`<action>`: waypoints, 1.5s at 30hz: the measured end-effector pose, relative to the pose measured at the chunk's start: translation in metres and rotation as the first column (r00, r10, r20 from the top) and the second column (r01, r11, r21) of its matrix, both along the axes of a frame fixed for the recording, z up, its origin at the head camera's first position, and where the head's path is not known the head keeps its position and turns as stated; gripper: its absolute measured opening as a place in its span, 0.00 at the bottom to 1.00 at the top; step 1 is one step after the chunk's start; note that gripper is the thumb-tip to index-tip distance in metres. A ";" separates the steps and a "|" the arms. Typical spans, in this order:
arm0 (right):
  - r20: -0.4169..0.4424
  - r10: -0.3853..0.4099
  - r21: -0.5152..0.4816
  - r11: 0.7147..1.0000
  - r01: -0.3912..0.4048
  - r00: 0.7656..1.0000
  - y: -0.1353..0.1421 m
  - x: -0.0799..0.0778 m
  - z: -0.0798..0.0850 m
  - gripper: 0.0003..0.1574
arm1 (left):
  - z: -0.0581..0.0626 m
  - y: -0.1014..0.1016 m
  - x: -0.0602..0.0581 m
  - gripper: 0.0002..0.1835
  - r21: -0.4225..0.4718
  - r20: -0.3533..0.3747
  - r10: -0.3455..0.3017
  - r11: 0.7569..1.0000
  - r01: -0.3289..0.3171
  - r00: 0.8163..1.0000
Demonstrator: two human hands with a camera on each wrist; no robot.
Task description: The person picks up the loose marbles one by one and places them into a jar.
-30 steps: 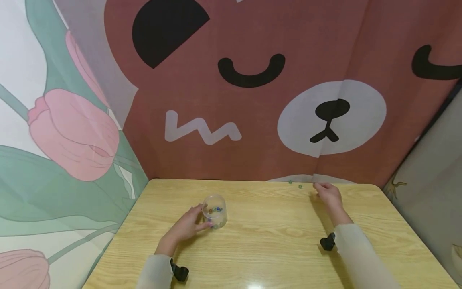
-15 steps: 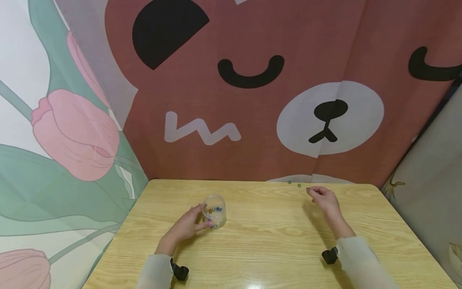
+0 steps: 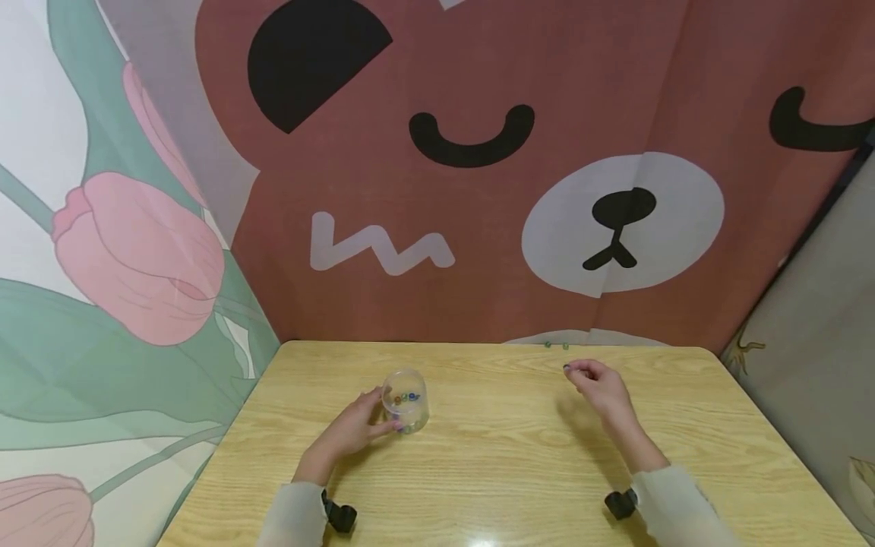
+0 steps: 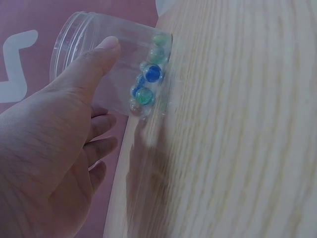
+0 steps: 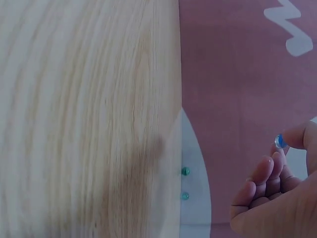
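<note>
My left hand (image 3: pixel 350 429) holds a clear plastic jar (image 3: pixel 415 412) upright on the table, left of centre, thumb on its near side. Several blue, green and brownish glass marbles (image 4: pixel 152 73) lie on the jar's bottom in the left wrist view. Over the table's right half, my right hand (image 3: pixel 603 389) is raised, pinching a clear-and-blue marble (image 5: pixel 281 141) between thumb and fingertip, its other fingers curled. Two green marbles sit at the back edge, one green marble (image 3: pixel 548 345) left of the other green marble (image 3: pixel 565 346).
The light wood table (image 3: pixel 492 456) meets a hanging cloth (image 3: pixel 478 296) with a bear face at its back edge. A flowered cloth (image 3: pixel 137 380) hangs at the left, and a grey one (image 3: pixel 813 342) at the right. Each wrist wears a small black camera (image 3: pixel 620 504).
My right hand has moved left and nearer to me, carrying the pinched marble. The right-hand green marble has shifted back to the table's far edge. My left hand and the jar have stayed put.
</note>
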State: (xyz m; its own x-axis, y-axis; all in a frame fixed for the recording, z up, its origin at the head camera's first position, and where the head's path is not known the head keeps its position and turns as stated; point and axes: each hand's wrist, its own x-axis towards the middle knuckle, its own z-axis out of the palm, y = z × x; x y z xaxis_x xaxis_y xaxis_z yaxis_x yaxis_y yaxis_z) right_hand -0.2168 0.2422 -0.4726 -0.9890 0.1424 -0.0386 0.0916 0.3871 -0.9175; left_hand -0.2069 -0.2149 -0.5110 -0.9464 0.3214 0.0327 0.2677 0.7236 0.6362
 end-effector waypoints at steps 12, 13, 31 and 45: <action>-0.075 0.022 -0.020 1.000 -0.024 0.997 -0.021 0.014 0.008 0.22 | 0.000 0.001 0.000 0.43 0.010 0.001 0.004 1.000 -0.004 1.000; -0.087 0.027 -0.022 0.999 -0.029 0.996 -0.023 0.016 0.009 0.21 | 0.000 0.001 0.000 0.43 0.011 0.001 0.004 1.000 -0.004 1.000; -0.121 0.130 -0.031 0.990 -0.135 0.984 -0.060 0.035 0.021 0.16 | -0.001 -0.001 -0.001 0.43 0.028 -0.014 -0.029 0.999 0.030 0.999; -0.116 0.197 -0.075 0.976 -0.206 0.973 -0.091 0.038 0.017 0.10 | 0.001 0.000 0.001 0.43 0.032 -0.002 -0.015 0.999 0.015 1.000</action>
